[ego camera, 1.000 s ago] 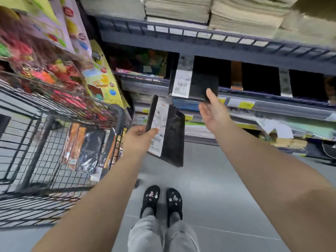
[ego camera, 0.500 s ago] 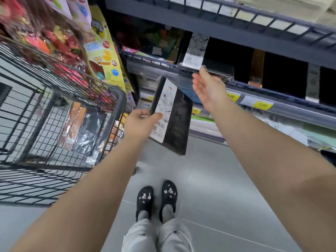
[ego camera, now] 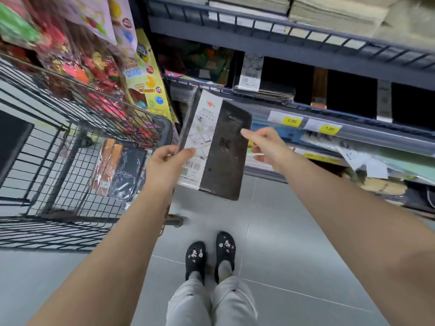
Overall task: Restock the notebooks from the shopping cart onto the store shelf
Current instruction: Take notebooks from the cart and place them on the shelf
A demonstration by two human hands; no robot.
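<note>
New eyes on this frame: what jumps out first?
A black notebook with a white label band, mid-frame, gripped by the left hand while the right hand reaches its right edge. To the left, the wire shopping cart holds more wrapped notebooks; behind, the shelf rail carries yellow price tags.

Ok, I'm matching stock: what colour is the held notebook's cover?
The plastic-wrapped notebook is black with a white printed band, head view.

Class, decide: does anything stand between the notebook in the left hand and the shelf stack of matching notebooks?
Only the shelf's low wire front rail, which the notebook must clear. The stack lies open behind it; the right hand is beside the notebook.
</note>
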